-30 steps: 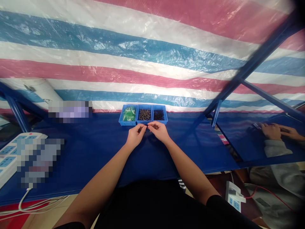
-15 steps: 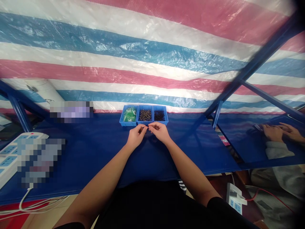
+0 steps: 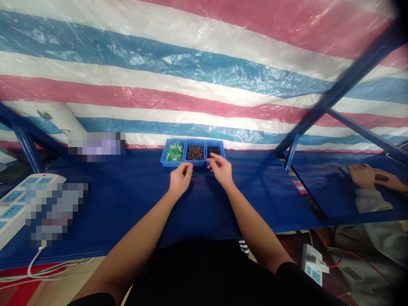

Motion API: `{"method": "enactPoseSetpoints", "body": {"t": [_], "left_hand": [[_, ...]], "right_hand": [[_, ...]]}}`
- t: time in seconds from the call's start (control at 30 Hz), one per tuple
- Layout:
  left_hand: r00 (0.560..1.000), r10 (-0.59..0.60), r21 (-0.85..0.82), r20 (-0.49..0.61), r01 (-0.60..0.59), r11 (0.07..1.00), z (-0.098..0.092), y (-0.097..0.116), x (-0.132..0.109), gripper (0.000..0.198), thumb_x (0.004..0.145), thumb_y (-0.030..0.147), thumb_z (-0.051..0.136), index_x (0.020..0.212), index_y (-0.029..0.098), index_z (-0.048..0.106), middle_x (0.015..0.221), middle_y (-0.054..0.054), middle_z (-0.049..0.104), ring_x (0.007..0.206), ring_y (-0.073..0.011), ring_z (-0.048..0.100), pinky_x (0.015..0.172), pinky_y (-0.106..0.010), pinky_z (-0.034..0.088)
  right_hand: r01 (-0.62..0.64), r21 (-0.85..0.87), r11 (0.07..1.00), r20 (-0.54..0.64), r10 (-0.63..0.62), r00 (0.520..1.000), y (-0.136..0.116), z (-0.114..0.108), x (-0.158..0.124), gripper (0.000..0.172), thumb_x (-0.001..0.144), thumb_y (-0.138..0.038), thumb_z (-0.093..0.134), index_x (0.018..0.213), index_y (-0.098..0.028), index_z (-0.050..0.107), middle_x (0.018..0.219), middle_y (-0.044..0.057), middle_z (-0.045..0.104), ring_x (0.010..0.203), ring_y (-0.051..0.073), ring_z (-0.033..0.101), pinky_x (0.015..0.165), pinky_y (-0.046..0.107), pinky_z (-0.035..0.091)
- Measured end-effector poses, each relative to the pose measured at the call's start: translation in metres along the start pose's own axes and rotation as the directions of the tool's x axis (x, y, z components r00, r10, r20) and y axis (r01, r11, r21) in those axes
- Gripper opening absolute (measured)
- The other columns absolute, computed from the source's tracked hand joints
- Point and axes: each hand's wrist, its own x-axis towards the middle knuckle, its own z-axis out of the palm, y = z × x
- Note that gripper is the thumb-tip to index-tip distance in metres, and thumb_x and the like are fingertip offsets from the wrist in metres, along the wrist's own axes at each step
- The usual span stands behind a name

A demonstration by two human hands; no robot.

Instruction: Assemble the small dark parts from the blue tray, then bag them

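Both forearms extend from the near edge of the bench (image 3: 127, 221), which is covered in dark blue sheeting. The left hand (image 3: 180, 179) is held just in front of the middle bin, its fingers (image 3: 188, 168) closed to a pinch at the tips. Whether a part is gripped cannot be told at this resolution; a thin dark mark (image 3: 194, 176) lies just beside the fingertips but cannot be identified. The right hand (image 3: 221, 171) is raised, with its fingers (image 3: 214, 159) open and extended over the near wall of the right bin. No contact with that bin's contents can be confirmed.

Three abutting blue bins stand side by side at the far edge of the bench, near its centre. The left bin (image 3: 168, 163) holds green items (image 3: 174, 151), the middle bin (image 3: 195, 163) small brown parts (image 3: 195, 152), and the right bin (image 3: 222, 159) dark parts (image 3: 214, 150). For parts this small, a tip-to-tip hold with the hand kept low over the bin is judged the most secure.

A power strip (image 3: 14, 208) and pixelated objects (image 3: 54, 208) are placed toward the left edge. To the right, a co-worker's hands (image 3: 363, 176) rest on a separate blue surface (image 3: 318, 187). A striped tarpaulin (image 3: 191, 63) hangs beyond the far edge, behind a blue steel frame (image 3: 353, 80).
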Motion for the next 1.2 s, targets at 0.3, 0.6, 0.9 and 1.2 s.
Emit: {"method": "enactPoseSetpoints", "body": {"t": [0.3, 0.6, 0.9, 1.2], "left_hand": [[0.964, -0.169, -0.183, -0.207, 0.132, 0.974, -0.005, 0.001, 0.006, 0.03, 0.092, 0.046, 0.047, 0.092, 0.019, 0.059, 0.055, 0.004, 0.053, 0.05, -0.0107, 0.052, 0.051, -0.021, 0.042], [0.984, -0.11, -0.106, -0.142, 0.096, 0.99, -0.002, -0.003, 0.003, 0.028, 0.091, 0.044, 0.048, 0.093, 0.02, 0.061, 0.059, 0.003, 0.056, 0.052, -0.011, 0.055, 0.055, -0.022, 0.045], [1.0, 0.011, 0.034, -0.007, -0.011, 0.999, -0.001, -0.004, 0.0, 0.027, 0.09, 0.042, 0.049, 0.094, 0.021, 0.065, 0.062, 0.002, 0.059, 0.056, -0.0126, 0.055, 0.059, -0.024, 0.044], [0.975, 0.094, 0.07, 0.201, -0.11, 0.991, 0.005, -0.002, -0.003, 0.028, 0.086, 0.042, 0.056, 0.105, 0.023, 0.065, 0.065, 0.003, 0.058, 0.058, -0.0117, 0.054, 0.06, -0.024, 0.042]], "right_hand": [[0.4, -0.545, 0.737, 0.473, -0.123, 0.872, 0.005, 0.02, -0.021, 0.025, 0.085, -0.026, 0.061, 0.107, -0.021, 0.071, 0.092, 0.007, 0.068, 0.089, 0.02, 0.06, 0.083, 0.032, 0.048], [0.426, -0.674, 0.604, 0.489, -0.068, 0.869, 0.01, 0.033, -0.022, 0.021, 0.09, -0.037, 0.059, 0.102, -0.027, 0.073, 0.095, 0.007, 0.061, 0.093, 0.02, 0.056, 0.079, 0.03, 0.046], [0.197, -0.339, 0.92, 0.274, -0.104, 0.956, 0.006, 0.019, -0.015, 0.015, 0.084, -0.029, 0.061, 0.092, -0.021, 0.07, 0.083, 0.002, 0.068, 0.07, 0.014, 0.059, 0.07, 0.028, 0.049], [-0.044, 0.01, 0.999, 0.097, 0.043, 0.994, 0.006, 0.019, -0.011, 0.026, 0.079, -0.04, 0.066, 0.091, -0.019, 0.074, 0.092, 0.006, 0.073, 0.081, 0.019, 0.067, 0.075, 0.033, 0.055]]}}
